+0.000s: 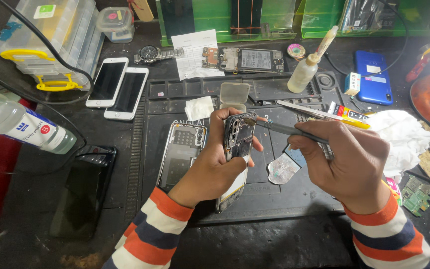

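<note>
Upright, the opened phone (237, 144) sits clenched in the left hand (215, 162); right hand (347, 159) fingers pinch a brush (284, 128) against its top.

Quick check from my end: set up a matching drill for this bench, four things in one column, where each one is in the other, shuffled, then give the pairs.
Things:
1. opened phone
2. thin tool
3. two white phones
4. blue phone

Places:
A. far right of the bench, lying flat
B. gripped in the right hand, tip at the opened phone's top
C. held upright in the left hand
D. side by side, left of the black work mat

Pairs: 1-C, 2-B, 3-D, 4-A
</note>
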